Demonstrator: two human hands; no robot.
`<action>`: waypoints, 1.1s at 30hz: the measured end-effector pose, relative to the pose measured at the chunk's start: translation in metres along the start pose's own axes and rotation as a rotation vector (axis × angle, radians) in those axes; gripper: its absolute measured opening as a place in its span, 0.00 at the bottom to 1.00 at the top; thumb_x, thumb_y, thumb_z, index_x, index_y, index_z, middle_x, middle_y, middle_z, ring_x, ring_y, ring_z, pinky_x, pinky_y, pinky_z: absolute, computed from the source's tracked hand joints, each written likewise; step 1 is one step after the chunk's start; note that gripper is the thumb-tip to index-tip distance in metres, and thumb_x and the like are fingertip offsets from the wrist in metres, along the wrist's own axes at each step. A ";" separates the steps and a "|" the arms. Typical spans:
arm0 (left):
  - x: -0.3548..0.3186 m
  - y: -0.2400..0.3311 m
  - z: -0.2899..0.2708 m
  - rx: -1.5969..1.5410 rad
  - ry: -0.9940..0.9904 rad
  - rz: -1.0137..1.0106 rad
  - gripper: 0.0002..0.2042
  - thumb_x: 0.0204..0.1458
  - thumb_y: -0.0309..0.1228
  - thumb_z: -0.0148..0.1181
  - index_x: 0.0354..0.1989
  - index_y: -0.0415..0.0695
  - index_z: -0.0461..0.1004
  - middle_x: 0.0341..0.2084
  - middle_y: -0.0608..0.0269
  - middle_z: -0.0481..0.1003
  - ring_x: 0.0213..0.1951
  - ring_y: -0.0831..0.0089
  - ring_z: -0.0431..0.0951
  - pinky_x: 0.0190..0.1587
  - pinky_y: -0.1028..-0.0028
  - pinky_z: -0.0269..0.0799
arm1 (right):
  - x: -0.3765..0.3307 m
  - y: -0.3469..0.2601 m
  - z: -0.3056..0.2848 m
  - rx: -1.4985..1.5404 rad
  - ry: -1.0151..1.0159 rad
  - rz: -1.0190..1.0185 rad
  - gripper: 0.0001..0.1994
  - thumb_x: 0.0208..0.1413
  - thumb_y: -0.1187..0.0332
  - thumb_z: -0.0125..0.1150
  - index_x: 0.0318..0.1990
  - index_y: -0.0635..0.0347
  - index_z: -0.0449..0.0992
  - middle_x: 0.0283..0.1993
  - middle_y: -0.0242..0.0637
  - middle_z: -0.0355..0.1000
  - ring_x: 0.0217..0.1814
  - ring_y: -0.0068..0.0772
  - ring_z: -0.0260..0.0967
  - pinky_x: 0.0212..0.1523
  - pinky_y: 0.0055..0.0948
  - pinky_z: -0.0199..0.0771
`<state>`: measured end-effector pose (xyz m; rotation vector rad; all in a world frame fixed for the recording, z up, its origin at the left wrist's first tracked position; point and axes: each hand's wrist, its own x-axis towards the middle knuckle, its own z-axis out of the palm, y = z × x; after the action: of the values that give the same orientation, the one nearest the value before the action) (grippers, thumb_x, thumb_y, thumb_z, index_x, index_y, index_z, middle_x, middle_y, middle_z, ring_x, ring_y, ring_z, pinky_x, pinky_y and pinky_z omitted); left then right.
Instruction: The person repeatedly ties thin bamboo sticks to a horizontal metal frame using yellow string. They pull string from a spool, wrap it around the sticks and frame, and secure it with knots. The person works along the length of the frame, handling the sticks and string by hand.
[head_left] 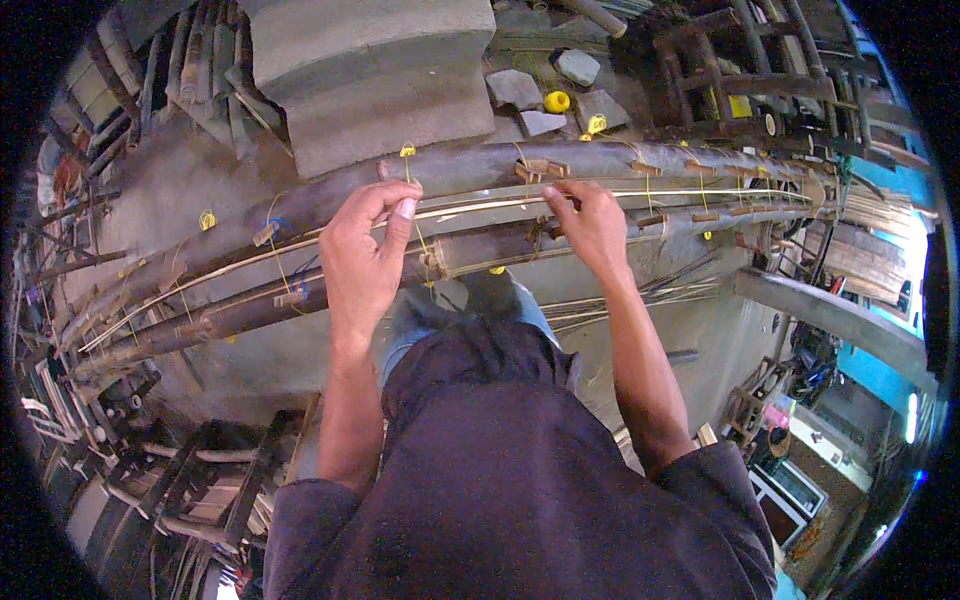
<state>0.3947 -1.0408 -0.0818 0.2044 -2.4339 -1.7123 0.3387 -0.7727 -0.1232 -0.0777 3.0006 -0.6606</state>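
Concrete workshop floor (690,392) beneath two long dark poles (460,166)

Over the gap between them, the left hand (362,250) and right hand (596,232) each make a narrow pinch; from here I can't tell on what. Pale strips (480,207) run lengthwise between the poles; a yellow cord (407,168) crosses at the left fingertips.

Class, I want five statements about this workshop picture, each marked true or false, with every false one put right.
1. Gloves cover the hands. False: the left hand and right hand are bare.
2. Pale strips run between two long dark poles. True.
3. A small blue object lies near the grey slabs. False: the small round object near the grey slabs is yellow.
4. The shirt is dark. True.
5. The hands touch each other. False: they are apart.
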 end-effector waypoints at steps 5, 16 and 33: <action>0.005 0.006 0.014 0.032 -0.024 0.059 0.06 0.56 0.27 0.57 0.38 0.39 0.78 0.37 0.58 0.79 0.41 0.70 0.78 0.46 0.73 0.71 | 0.004 -0.006 0.011 0.213 -0.058 0.042 0.10 0.53 0.59 0.62 0.35 0.54 0.81 0.34 0.41 0.76 0.39 0.47 0.72 0.39 0.43 0.71; 0.000 0.030 0.052 0.331 -0.031 -0.015 0.07 0.54 0.27 0.57 0.38 0.41 0.77 0.36 0.56 0.79 0.41 0.61 0.79 0.47 0.69 0.72 | -0.094 0.011 -0.017 0.937 -0.487 0.130 0.12 0.54 0.59 0.63 0.31 0.59 0.76 0.31 0.36 0.69 0.35 0.35 0.66 0.40 0.35 0.66; -0.009 -0.028 0.133 0.480 -0.235 0.202 0.09 0.53 0.35 0.58 0.34 0.44 0.80 0.29 0.53 0.79 0.33 0.54 0.78 0.40 0.59 0.72 | 0.119 -0.083 -0.041 0.074 -0.442 -0.699 0.14 0.58 0.62 0.53 0.38 0.66 0.75 0.29 0.42 0.71 0.33 0.43 0.69 0.37 0.41 0.69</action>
<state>0.3765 -0.9260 -0.1531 -0.1952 -2.8864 -1.1043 0.2196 -0.8387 -0.0579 -1.1355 2.4718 -0.6766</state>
